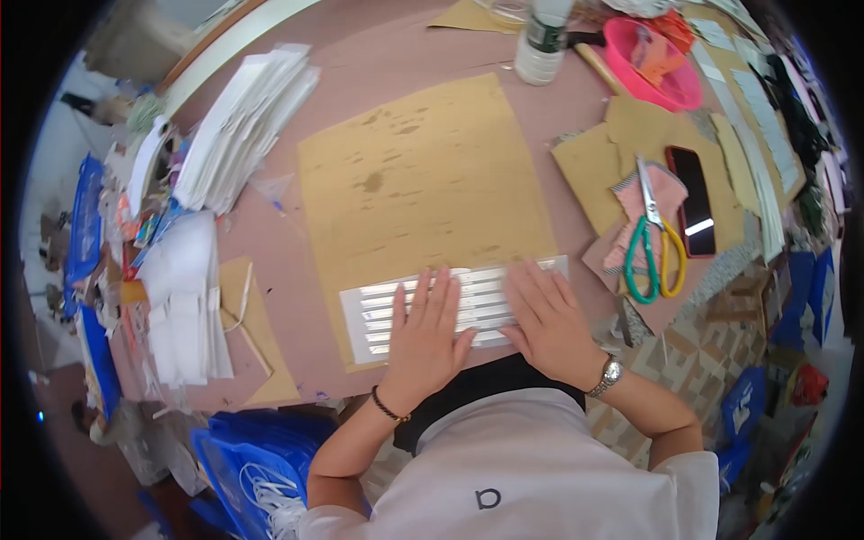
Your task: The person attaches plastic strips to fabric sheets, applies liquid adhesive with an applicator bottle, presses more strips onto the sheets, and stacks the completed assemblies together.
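Note:
A white sheet with several shiny silver strips (pixel 481 300) lies across the near edge of a stained brown paper sheet (pixel 414 180). My left hand (pixel 427 326) rests flat on the strips left of the middle, fingers stretched forward. Flat on the right part of the same sheet is my right hand (pixel 551 319), its fingers extended and slightly blurred. Both thumbs point inward, with a gap between them where the strips show. Neither hand grips anything; the parts of the strips under the palms are hidden.
At right lie scissors (pixel 650 238) with green and yellow handles on a pink cloth, beside a phone (pixel 691 202). A bottle (pixel 543 45) and pink bowl (pixel 661 72) stand at the back. White stacks (pixel 238 126) lie left. A blue crate (pixel 256 459) sits below the table edge.

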Tool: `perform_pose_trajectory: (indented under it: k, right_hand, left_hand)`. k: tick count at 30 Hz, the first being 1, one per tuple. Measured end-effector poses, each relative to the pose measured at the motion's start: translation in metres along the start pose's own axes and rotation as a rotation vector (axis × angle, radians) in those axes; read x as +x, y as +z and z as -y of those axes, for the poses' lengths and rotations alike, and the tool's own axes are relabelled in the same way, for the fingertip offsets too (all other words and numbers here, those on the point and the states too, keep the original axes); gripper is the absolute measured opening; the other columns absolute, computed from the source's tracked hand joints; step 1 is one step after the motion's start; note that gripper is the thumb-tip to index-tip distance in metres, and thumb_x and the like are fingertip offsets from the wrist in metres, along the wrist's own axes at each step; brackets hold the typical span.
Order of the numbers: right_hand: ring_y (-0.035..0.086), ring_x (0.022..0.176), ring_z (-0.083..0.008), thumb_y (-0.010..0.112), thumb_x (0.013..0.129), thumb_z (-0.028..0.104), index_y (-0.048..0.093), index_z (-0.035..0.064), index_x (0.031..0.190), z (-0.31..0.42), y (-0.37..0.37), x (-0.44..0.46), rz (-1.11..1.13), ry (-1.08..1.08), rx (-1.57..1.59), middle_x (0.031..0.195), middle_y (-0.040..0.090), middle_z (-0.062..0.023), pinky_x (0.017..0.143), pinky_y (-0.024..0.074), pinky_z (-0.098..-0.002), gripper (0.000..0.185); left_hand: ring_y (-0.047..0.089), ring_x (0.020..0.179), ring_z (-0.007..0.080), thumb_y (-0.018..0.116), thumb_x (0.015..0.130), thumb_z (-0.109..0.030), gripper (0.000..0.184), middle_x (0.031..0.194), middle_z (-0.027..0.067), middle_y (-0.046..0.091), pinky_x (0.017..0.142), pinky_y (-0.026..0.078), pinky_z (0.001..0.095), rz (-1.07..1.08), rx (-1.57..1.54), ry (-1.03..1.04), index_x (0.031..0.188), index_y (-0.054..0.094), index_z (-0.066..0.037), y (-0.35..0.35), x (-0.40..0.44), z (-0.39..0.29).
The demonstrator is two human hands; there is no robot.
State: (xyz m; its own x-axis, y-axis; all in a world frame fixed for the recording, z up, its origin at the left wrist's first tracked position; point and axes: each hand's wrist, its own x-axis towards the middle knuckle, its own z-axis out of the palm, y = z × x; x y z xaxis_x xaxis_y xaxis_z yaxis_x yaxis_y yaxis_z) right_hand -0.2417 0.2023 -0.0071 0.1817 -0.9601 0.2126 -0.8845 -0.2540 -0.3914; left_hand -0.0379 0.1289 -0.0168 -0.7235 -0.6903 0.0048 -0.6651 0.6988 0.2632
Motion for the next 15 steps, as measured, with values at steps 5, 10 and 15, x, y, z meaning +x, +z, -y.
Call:
perform_pose_trajectory:
  k: [5,10,15]
  right_hand:
    - [0.030,0.137,-0.0368,0.064,0.082,0.035,0.039,-0.0019,0.137,0.002,0.013,0.006,0.186,0.034,0.005,0.146,0.035,-0.0189,0.111,0.0186,-0.0533,0.071]
    - [0.031,0.137,-0.0335,0.063,0.083,0.037,0.041,-0.0006,0.136,0.003,0.011,0.009,0.209,0.045,-0.060,0.145,0.037,-0.0165,0.111,0.0210,-0.0516,0.069]
    - [0.031,0.136,-0.0339,0.064,0.082,0.036,0.041,-0.0010,0.136,0.004,0.009,0.011,0.230,0.054,-0.062,0.145,0.037,-0.0170,0.110,0.0220,-0.0522,0.070]
  left_hand:
    - [0.029,0.138,0.0322,0.056,0.087,-0.037,0.067,0.147,0.0161,0.034,0.110,0.019,0.0532,0.002,-0.023,0.008,0.138,0.039,0.001,-0.001,0.000,0.001]
    - [0.031,0.137,0.0349,0.056,0.088,-0.036,0.069,0.147,0.0200,0.034,0.111,0.014,0.0548,-0.041,-0.073,-0.060,0.140,0.035,0.004,0.001,-0.005,0.005]
    - [0.030,0.138,0.0346,0.056,0.088,-0.039,0.072,0.147,0.0214,0.034,0.111,0.013,0.0546,-0.057,-0.033,-0.109,0.140,0.034,0.005,-0.003,-0.017,0.019]
